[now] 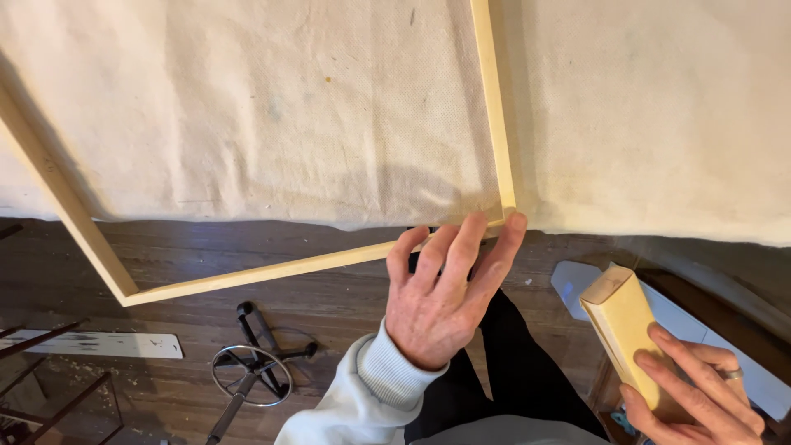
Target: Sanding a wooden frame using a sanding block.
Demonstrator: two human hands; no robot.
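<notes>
A pale wooden frame [272,272] lies partly on a cloth-covered table [272,107], its near rail hanging over the table's edge above the floor. My left hand [441,297] reaches to the frame's near right corner [508,210], fingers spread, fingertips touching the rail there. My right hand [692,387], a ring on one finger, grips a tan rectangular sanding block [622,321] held low at the right, away from the frame.
Dark wood floor [329,313] below the table's edge. A round metal tool with a black handle [251,375] lies on it, with a white strip [99,344] at left and dark metal legs [49,387]. A white board [577,280] sits at right.
</notes>
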